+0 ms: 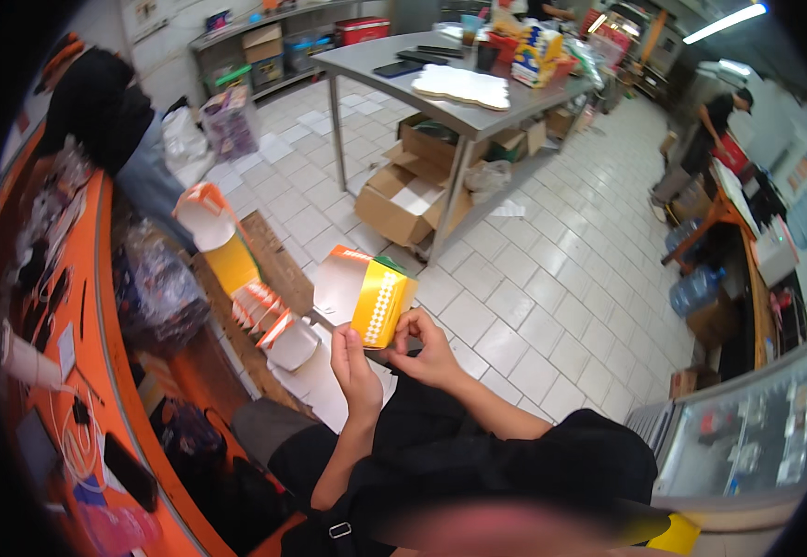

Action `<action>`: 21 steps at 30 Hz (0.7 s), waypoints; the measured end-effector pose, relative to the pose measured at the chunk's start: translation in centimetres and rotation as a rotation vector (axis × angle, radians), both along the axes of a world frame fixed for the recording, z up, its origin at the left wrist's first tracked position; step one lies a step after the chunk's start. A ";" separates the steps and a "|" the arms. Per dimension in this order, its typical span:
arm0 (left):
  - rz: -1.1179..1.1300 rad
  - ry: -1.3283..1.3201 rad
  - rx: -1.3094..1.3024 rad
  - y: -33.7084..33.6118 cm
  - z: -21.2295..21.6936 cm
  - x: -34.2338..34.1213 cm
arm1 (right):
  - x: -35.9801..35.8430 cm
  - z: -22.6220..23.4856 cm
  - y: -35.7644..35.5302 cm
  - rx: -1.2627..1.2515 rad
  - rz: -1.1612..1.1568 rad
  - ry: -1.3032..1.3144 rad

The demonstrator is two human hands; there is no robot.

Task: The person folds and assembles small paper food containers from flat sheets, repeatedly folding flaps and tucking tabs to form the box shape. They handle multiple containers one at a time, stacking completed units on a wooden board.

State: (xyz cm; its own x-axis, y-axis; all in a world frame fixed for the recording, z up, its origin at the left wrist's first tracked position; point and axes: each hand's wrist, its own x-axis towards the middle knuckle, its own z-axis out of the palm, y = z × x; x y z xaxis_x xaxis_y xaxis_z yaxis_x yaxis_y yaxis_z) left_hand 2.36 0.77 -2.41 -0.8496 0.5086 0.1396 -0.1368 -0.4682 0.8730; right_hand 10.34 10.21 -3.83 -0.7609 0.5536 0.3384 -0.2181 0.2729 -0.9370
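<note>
In front of me is a small yellow cardboard food box [380,302] with a white pattern, green at its top edge. Its orange-edged flap stands out to the left, showing a white inside. My left hand [357,371] grips the lower left of the box, thumb on the yellow face. At its lower right corner, my right hand [428,349] is closed with bent fingers, partly hidden behind the carton. Just left of my hands, another yellow carton [230,265] with an open white flap and several nested orange-and-white cartons [260,311] rest on a wooden bench [273,258].
An orange counter [111,343] with a phone [130,472] and cables curves along my left; a person [97,102] bends beyond it. Ahead stands a steel table [376,58] over cardboard boxes [392,200]. A glass-topped cooler [747,436] is at right; another person [715,130] stands farther back.
</note>
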 end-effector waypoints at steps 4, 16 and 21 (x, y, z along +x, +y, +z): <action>0.107 0.147 0.084 -1.5 0.2 -2.6 | 0.9 -1.5 2.4 -0.429 0.158 -0.033; -0.376 0.553 -0.291 -6.2 -1.0 -1.8 | 1.6 -2.2 1.8 -0.669 0.637 0.029; -0.190 0.305 -0.297 -6.9 -2.0 -1.8 | 1.4 -3.2 0.9 -0.658 0.632 0.155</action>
